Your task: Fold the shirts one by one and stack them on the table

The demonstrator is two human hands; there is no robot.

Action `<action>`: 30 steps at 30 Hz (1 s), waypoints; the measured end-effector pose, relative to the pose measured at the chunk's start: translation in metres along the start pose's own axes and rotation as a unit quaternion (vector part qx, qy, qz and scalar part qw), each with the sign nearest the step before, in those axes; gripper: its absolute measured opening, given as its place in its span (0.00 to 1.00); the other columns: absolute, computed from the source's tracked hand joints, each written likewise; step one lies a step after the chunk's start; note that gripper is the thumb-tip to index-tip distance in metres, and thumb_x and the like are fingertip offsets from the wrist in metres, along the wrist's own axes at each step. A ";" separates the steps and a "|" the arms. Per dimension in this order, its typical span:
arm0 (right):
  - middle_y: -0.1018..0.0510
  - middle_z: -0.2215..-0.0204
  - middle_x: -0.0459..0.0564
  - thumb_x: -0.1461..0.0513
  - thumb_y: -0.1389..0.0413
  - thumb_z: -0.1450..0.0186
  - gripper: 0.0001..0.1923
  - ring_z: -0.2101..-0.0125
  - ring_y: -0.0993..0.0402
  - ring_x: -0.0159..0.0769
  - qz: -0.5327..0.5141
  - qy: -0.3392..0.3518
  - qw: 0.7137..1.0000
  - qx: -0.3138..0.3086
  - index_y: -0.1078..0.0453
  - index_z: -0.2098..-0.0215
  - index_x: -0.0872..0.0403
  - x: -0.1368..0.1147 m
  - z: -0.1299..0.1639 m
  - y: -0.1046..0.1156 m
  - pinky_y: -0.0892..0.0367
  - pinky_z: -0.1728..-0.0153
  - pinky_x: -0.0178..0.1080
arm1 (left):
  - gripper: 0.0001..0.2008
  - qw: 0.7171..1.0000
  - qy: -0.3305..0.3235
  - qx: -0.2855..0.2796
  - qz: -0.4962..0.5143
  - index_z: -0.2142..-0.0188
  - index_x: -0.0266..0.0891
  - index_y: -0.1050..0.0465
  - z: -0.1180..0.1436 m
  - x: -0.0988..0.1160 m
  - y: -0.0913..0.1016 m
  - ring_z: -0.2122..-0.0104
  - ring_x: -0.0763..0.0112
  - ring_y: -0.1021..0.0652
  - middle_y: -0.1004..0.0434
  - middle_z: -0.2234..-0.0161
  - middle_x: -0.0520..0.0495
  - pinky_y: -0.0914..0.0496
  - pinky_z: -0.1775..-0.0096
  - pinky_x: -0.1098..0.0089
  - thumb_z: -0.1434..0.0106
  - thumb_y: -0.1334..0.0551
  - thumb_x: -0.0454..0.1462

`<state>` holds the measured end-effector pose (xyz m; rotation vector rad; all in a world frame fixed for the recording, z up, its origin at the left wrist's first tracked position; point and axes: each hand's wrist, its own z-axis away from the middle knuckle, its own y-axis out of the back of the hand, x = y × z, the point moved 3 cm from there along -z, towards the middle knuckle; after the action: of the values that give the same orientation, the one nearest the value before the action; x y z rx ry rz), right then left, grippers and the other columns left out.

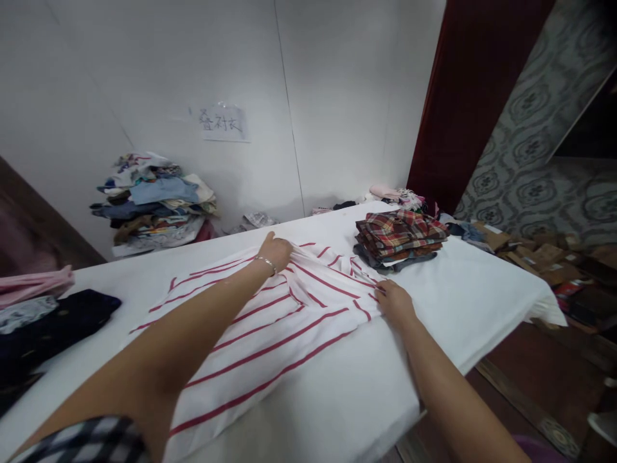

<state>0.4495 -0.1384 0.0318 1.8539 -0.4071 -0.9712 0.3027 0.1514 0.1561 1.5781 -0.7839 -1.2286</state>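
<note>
left hand grip pinched on far edge of white red-striped cotton shirt | right hand fingers together, pressing its near-right edge | shirt flat on white table

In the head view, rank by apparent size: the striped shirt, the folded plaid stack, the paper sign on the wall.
1. striped shirt, largest, though nearest the camera.
2. folded plaid stack.
3. paper sign, smallest, but farthest away, so true size is unsure.
</note>
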 end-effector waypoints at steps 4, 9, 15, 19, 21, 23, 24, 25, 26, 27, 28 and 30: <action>0.21 0.58 0.52 0.63 0.51 0.32 0.11 0.57 0.27 0.37 0.029 0.018 0.999 0.006 0.26 0.61 0.53 0.001 -0.002 -0.002 0.39 0.59 0.34 | 0.16 0.997 0.081 0.009 -0.007 0.57 0.34 0.24 0.071 -0.027 0.014 0.52 0.51 0.24 0.23 0.52 0.32 0.32 0.55 0.55 0.36 0.49 0.32; 0.21 0.57 0.51 0.64 0.50 0.33 0.11 0.59 0.27 0.38 0.049 -0.002 0.999 0.014 0.26 0.60 0.52 0.004 -0.004 -0.005 0.39 0.61 0.35 | 0.17 0.977 0.206 -0.058 -0.015 0.61 0.34 0.25 0.152 -0.071 0.015 0.57 0.52 0.23 0.21 0.56 0.35 0.29 0.62 0.58 0.33 0.54 0.31; 0.21 0.56 0.51 0.65 0.50 0.35 0.12 0.57 0.27 0.39 0.018 0.010 1.000 0.023 0.25 0.60 0.52 0.007 -0.005 -0.006 0.37 0.58 0.36 | 0.12 0.974 0.220 0.055 0.014 0.64 0.37 0.29 0.209 -0.100 0.004 0.60 0.59 0.23 0.21 0.63 0.42 0.29 0.57 0.60 0.36 0.49 0.39; 0.21 0.56 0.52 0.64 0.51 0.35 0.13 0.56 0.27 0.39 -0.001 0.028 0.998 0.052 0.25 0.58 0.52 0.004 -0.007 -0.002 0.36 0.55 0.37 | 0.15 0.927 0.314 0.105 0.176 0.56 0.41 0.32 0.232 -0.099 0.004 0.71 0.68 0.23 0.21 0.66 0.49 0.29 0.66 0.69 0.38 0.50 0.43; 0.21 0.56 0.53 0.64 0.52 0.35 0.14 0.56 0.28 0.40 0.009 0.027 0.996 0.083 0.26 0.57 0.54 0.001 -0.008 0.002 0.37 0.54 0.38 | 0.16 0.928 0.301 0.161 0.149 0.56 0.41 0.31 0.242 -0.092 0.013 0.68 0.65 0.22 0.21 0.63 0.48 0.29 0.62 0.66 0.38 0.51 0.43; 0.21 0.56 0.55 0.64 0.52 0.34 0.14 0.55 0.28 0.41 0.031 0.017 0.994 0.108 0.26 0.57 0.55 -0.001 -0.009 0.005 0.38 0.53 0.39 | 0.17 0.940 0.246 0.227 0.068 0.57 0.40 0.29 0.254 -0.081 0.019 0.61 0.59 0.22 0.21 0.61 0.44 0.30 0.55 0.59 0.37 0.53 0.42; 0.21 0.56 0.56 0.64 0.52 0.34 0.14 0.55 0.28 0.41 0.043 0.012 0.992 0.114 0.26 0.58 0.56 -0.002 -0.009 0.005 0.38 0.53 0.39 | 0.17 0.946 0.207 0.247 0.034 0.58 0.40 0.28 0.260 -0.074 0.018 0.59 0.57 0.23 0.21 0.61 0.43 0.31 0.52 0.57 0.37 0.53 0.41; 0.21 0.57 0.56 0.64 0.53 0.34 0.14 0.55 0.29 0.41 0.055 0.009 0.992 0.114 0.26 0.58 0.56 -0.003 -0.009 0.005 0.38 0.54 0.39 | 0.17 0.955 0.165 0.247 0.014 0.59 0.41 0.27 0.266 -0.068 0.013 0.58 0.56 0.23 0.20 0.61 0.42 0.32 0.50 0.56 0.37 0.53 0.40; 0.21 0.57 0.56 0.64 0.52 0.34 0.13 0.56 0.29 0.41 0.065 0.008 0.992 0.110 0.26 0.58 0.56 -0.003 -0.009 0.004 0.38 0.54 0.39 | 0.17 0.965 0.125 0.230 0.009 0.59 0.42 0.26 0.272 -0.063 0.004 0.58 0.56 0.23 0.20 0.62 0.43 0.33 0.51 0.56 0.37 0.53 0.38; 0.21 0.58 0.56 0.64 0.53 0.34 0.13 0.56 0.29 0.41 0.074 0.008 0.992 0.105 0.26 0.59 0.56 -0.003 -0.009 0.003 0.39 0.55 0.39 | 0.18 0.975 0.096 0.199 0.011 0.59 0.43 0.25 0.277 -0.058 -0.007 0.60 0.57 0.23 0.20 0.62 0.44 0.32 0.52 0.56 0.37 0.53 0.35; 0.21 0.58 0.56 0.65 0.53 0.34 0.13 0.56 0.29 0.41 0.080 0.009 0.992 0.101 0.26 0.59 0.56 -0.003 -0.008 0.003 0.39 0.55 0.39 | 0.19 0.983 0.077 0.162 0.019 0.60 0.44 0.25 0.283 -0.055 -0.020 0.61 0.58 0.23 0.20 0.62 0.44 0.32 0.54 0.57 0.38 0.53 0.32; 0.22 0.58 0.57 0.66 0.53 0.35 0.13 0.57 0.29 0.42 0.087 0.012 0.991 0.099 0.27 0.59 0.57 -0.002 -0.008 0.001 0.39 0.56 0.39 | 0.19 0.988 0.096 0.110 0.048 0.63 0.45 0.24 0.294 -0.053 -0.042 0.63 0.58 0.23 0.20 0.63 0.45 0.32 0.56 0.57 0.40 0.52 0.30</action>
<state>0.4543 -0.1324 0.0355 1.9671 -0.6592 -0.8131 0.0037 0.1269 0.1233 1.7852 -0.8819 -0.9303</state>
